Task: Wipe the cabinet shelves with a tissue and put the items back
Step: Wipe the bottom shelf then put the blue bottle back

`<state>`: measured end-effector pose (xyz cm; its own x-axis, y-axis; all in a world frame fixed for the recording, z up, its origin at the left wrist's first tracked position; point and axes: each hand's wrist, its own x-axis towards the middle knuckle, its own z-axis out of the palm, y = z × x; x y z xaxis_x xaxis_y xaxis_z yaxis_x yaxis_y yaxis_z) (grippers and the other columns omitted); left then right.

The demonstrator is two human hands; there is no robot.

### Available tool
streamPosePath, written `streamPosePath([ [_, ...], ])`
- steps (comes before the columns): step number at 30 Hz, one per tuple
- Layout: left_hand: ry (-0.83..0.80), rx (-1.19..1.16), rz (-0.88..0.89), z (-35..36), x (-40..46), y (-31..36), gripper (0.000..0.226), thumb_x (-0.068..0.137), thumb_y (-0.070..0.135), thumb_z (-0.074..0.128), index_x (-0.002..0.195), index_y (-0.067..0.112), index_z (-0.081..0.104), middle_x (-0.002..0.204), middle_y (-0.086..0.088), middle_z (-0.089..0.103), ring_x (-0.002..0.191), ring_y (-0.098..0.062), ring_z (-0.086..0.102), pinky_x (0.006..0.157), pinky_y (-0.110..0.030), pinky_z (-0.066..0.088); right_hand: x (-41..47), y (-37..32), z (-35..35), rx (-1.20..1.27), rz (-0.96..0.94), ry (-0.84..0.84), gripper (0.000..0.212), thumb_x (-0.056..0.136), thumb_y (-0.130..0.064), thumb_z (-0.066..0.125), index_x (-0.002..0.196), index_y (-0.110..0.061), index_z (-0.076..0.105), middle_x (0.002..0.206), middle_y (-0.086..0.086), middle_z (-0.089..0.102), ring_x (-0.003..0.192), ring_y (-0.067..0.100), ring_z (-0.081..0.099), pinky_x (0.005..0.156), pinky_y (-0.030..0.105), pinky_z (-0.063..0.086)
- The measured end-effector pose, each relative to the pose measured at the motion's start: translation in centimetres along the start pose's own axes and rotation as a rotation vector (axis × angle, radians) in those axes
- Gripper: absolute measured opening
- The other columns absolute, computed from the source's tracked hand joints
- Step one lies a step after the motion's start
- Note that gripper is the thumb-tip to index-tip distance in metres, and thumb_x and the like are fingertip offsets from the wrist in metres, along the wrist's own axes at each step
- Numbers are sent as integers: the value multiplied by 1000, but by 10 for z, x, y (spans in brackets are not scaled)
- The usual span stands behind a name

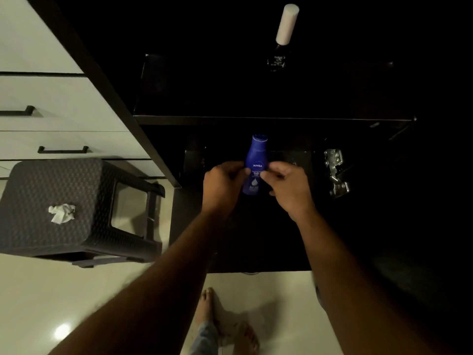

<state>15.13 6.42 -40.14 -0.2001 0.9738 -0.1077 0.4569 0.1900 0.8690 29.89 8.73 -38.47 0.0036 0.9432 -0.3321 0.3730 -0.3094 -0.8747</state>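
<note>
A blue Nivea lotion bottle [255, 160] stands upright in the dark lower part of the open cabinet. My left hand [224, 184] grips its left side and my right hand [289, 187] pinches its right side with curled fingers. On the shelf above [256, 118] stands a small dark nail polish bottle [279, 42] with a long white cap. A crumpled white tissue [62, 213] lies on the dark woven stool [64, 206] at the left, away from both hands.
White drawers with black handles [62, 149] run along the left of the dark cabinet frame. A metal door hinge [335, 171] shows at the cabinet's right side. My bare feet [225, 326] stand on the glossy pale floor below.
</note>
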Motion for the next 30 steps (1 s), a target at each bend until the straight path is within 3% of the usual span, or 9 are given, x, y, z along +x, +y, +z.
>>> streamPosePath([
  [4, 4, -117, -67, -10, -42, -5, 24, 90, 23, 64, 113, 16, 67, 99, 11, 66, 86, 6, 63, 76, -12, 51, -39, 6, 6, 101, 72, -42, 27, 91, -13, 65, 118, -13, 65, 103, -2, 68, 87, 12, 66, 58, 21, 49],
  [7, -5, -212, -174, -21, -71, -12, 24, 89, 23, 66, 112, 17, 67, 102, 4, 70, 92, -8, 68, 80, -29, 57, -65, 11, 16, 83, 93, -81, 30, 91, -15, 65, 122, -11, 64, 108, 3, 68, 82, 9, 65, 52, 16, 46],
  [9, -4, -259, -225, -31, -87, -16, 23, 88, 22, 67, 110, 16, 67, 102, 0, 71, 91, -11, 69, 79, -36, 59, -79, 12, 22, 63, 96, -113, 33, 91, -16, 66, 124, -10, 63, 110, 5, 68, 85, 11, 65, 53, 17, 47],
  [15, 29, -304, -305, -81, -137, -35, 15, 91, 18, 63, 105, 17, 67, 93, 3, 70, 82, -9, 70, 69, -31, 60, -115, 9, 69, 16, 89, -247, 31, 92, -16, 64, 122, -8, 63, 109, 8, 68, 88, 17, 65, 53, 21, 49],
  [19, 55, -298, -342, -121, -159, -64, 15, 92, 17, 62, 105, 15, 69, 95, -1, 71, 83, -17, 71, 72, -39, 60, -132, 7, 116, -24, 70, -353, 31, 93, -16, 63, 123, -8, 62, 112, 9, 68, 93, 22, 66, 57, 22, 47],
  [21, 112, -313, -384, -146, -162, -82, 15, 91, 16, 63, 105, 13, 69, 96, -6, 72, 85, -20, 71, 72, -40, 60, -137, -2, 148, -64, 17, -407, 29, 94, -17, 61, 122, -10, 62, 110, 4, 67, 92, 15, 66, 59, 17, 46],
  [24, 190, -312, -432, -183, -158, -106, 14, 90, 15, 64, 103, 13, 69, 93, -8, 72, 81, -20, 71, 63, -27, 58, -135, -17, 196, -125, -36, -459, 26, 93, -18, 63, 117, -11, 64, 103, 0, 67, 80, 3, 63, 58, 14, 47],
  [28, 250, -302, -503, -235, -138, -145, 16, 90, 20, 64, 105, 15, 69, 92, -6, 72, 78, -21, 71, 69, -38, 60, -114, -36, 265, -167, -33, -515, 21, 89, -18, 67, 110, -12, 68, 99, 1, 71, 88, 14, 69, 70, 28, 57],
  [30, 259, -287, -525, -260, -125, -165, 20, 91, 20, 63, 110, 15, 67, 98, -3, 70, 84, -15, 69, 73, -32, 59, -103, -44, 300, -162, -12, -544, 21, 89, -18, 67, 110, -13, 68, 100, 1, 71, 91, 15, 69, 74, 32, 58],
])
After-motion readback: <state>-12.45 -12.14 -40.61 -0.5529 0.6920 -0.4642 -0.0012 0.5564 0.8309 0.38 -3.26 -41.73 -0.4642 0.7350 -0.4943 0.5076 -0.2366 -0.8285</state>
